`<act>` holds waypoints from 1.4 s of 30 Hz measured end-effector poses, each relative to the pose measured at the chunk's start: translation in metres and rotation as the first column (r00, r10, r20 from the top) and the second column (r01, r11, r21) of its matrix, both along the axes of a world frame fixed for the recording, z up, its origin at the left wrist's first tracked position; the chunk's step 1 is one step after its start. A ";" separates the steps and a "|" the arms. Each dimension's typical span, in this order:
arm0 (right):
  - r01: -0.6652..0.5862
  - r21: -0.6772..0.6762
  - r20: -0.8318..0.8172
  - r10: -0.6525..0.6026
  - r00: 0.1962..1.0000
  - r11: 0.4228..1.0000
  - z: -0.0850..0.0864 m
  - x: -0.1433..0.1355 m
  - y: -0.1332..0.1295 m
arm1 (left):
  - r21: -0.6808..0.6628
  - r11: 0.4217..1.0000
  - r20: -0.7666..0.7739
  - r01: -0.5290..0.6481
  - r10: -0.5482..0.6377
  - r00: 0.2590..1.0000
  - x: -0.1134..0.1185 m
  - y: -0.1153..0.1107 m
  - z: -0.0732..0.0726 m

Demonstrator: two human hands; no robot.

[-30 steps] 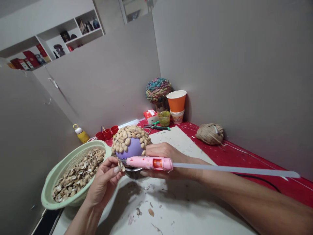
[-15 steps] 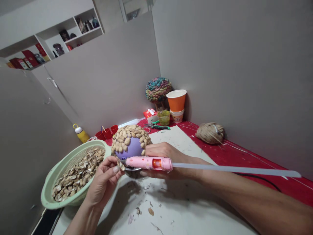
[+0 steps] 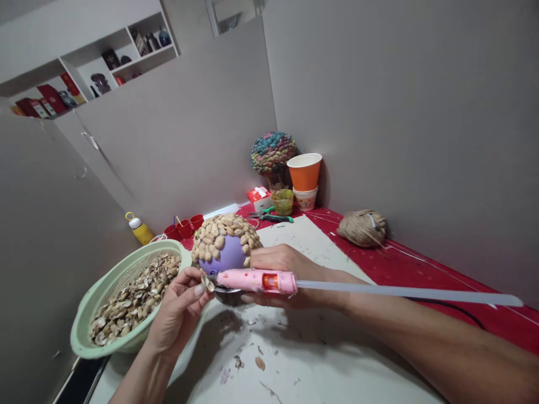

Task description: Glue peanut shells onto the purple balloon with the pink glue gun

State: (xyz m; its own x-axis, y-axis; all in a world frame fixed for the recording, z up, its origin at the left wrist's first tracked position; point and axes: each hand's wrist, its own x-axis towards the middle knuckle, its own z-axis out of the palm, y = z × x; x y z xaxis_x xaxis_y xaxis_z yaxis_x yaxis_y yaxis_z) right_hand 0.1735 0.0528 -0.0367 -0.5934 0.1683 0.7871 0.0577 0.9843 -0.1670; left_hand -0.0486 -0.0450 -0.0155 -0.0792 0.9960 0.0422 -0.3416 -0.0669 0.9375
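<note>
Between thumb and fingers, my left hand (image 3: pixel 185 294) pinches a peanut shell (image 3: pixel 207 282). The nozzle of a pink glue gun (image 3: pixel 252 279) meets that shell. My right hand (image 3: pixel 286 275) is closed round the glue gun, partly hidden behind it, and a long pale glue stick (image 3: pixel 379 288) runs out of its rear. Just beyond is a purple ball (image 3: pixel 229 253), its top and sides covered with peanut shells; it rests on a metal bowl (image 3: pixel 229 297). At the left, a green basket (image 3: pixel 80 331) holds many loose shells.
Shell scraps lie on the white board (image 3: pixel 295 359). Farther back are red cups (image 3: pixel 184 229), a yellow bottle (image 3: pixel 142 230), pliers (image 3: pixel 275 218), a colourful tree model (image 3: pixel 273 154), an orange cup (image 3: pixel 304 173) and a twine ball (image 3: pixel 362 228). Grey panels stand behind.
</note>
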 end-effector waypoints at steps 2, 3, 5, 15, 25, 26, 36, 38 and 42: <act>0.002 0.009 -0.018 -0.002 1.000 1.000 0.000 0.000 0.000 | 0.002 1.000 0.001 -0.001 0.001 1.000 0.000 0.000 0.000; 0.004 0.012 -0.021 -0.003 1.000 1.000 0.000 0.000 0.000 | 0.004 1.000 0.001 -0.002 0.002 1.000 0.000 0.000 0.000; 0.004 0.014 -0.014 -0.004 1.000 1.000 0.001 0.000 -0.001 | 0.009 1.000 -0.002 -0.005 0.005 1.000 0.000 0.000 0.000; -0.006 0.006 -0.037 0.006 0.999 1.000 0.004 0.001 -0.003 | 0.022 1.000 0.003 -0.012 0.012 1.000 0.000 0.001 0.000; 0.017 0.004 0.008 -0.017 1.000 1.000 0.001 0.001 -0.002 | 0.035 0.999 0.001 -0.010 0.010 1.000 -0.001 0.002 -0.001; 0.017 0.002 0.010 -0.017 1.000 1.000 0.002 0.001 -0.002 | 0.036 0.999 0.001 -0.011 0.011 1.000 -0.001 0.002 -0.001; 0.014 0.010 0.024 -0.014 1.000 1.000 0.010 0.004 -0.006 | 0.054 0.998 0.016 -0.014 0.013 1.000 -0.002 0.001 -0.001; 0.027 0.018 0.029 -0.028 0.999 0.999 0.010 0.004 -0.006 | 0.052 0.998 0.022 -0.018 0.017 1.000 -0.002 0.001 -0.002; 0.029 0.014 0.051 -0.029 0.998 0.999 0.009 0.004 -0.006 | 0.050 0.998 0.031 -0.035 0.034 0.999 -0.003 0.002 -0.002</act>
